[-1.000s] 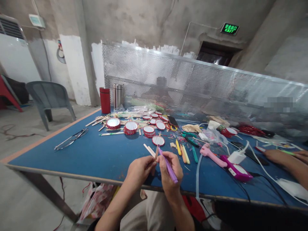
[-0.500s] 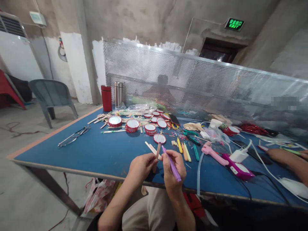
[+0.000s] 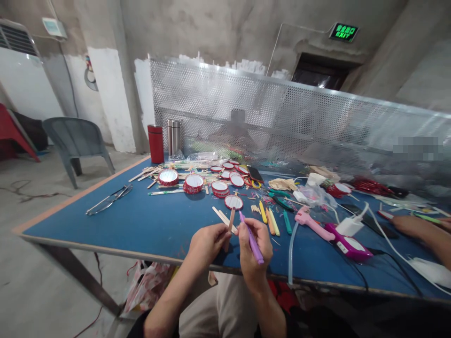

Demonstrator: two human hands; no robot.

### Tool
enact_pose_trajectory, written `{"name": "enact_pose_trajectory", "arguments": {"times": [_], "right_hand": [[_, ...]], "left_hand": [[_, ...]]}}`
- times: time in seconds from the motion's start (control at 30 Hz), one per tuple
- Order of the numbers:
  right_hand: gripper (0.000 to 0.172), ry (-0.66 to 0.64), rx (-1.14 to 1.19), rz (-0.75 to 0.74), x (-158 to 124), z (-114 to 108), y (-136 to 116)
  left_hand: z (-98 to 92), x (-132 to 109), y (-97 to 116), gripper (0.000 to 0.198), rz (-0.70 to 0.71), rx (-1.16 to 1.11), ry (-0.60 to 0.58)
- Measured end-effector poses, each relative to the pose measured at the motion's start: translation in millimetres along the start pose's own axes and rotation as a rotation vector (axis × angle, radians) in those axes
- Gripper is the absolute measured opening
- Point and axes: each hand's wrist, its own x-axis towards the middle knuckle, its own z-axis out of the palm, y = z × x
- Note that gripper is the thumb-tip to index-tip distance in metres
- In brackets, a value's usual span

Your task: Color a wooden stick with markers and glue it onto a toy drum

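Observation:
My left hand (image 3: 208, 243) pinches a wooden craft stick (image 3: 231, 219), holding it upright near the table's front edge. In my right hand (image 3: 263, 241) is a purple marker (image 3: 255, 249), gripped like a pen. Its tip points up and away from me, a little to the right of the stick. Just beyond the stick lies a small round disc with a red rim and white top (image 3: 233, 202). A few loose craft sticks (image 3: 222, 218) rest on the blue table (image 3: 151, 225) beside my left hand.
Yellow, orange and teal markers (image 3: 263, 213) lie to the right, near pliers (image 3: 280, 199) and a pink-purple glue gun (image 3: 347, 246) with cables. Stacked red-rimmed discs (image 3: 193, 183), glasses (image 3: 109, 199) and a red flask (image 3: 155, 144) stand leftward. Another person's hand (image 3: 410, 226) works at far right.
The marker's tip has shifted slightly right, away from the stick. My left hand stays almost still with the stick in it.

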Motion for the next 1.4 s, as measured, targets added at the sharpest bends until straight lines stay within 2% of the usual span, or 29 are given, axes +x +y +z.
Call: {"name": "enact_pose_trajectory", "arguments": {"times": [0.13,0.47,0.87,1.23,1.4], "right_hand": [[0.018,0.038,0.013,0.025,4.2,2.5,3.7],[0.016,0.011,0.051,0.043,-2.2,-5.9,-1.0],[0.02,0.138,-0.01,0.005,3.9,-4.3,4.2],[0.026,0.15,0.103,0.156,6.0,-3.3,3.1],[0.027,0.14,0.11,0.172,6.7,-3.4,3.6]], "left_hand": [[0.6,0.6,-0.8,0.026,-0.013,-0.013,-0.006],[1.2,0.4,-2.7,0.025,0.001,-0.024,-0.017],[3.1,0.3,-2.8,0.028,0.012,0.04,-0.028],[4.5,2.7,-7.1,0.026,0.019,0.018,-0.039],[4.4,1.9,-8.2,0.026,0.032,-0.013,-0.045]]}}
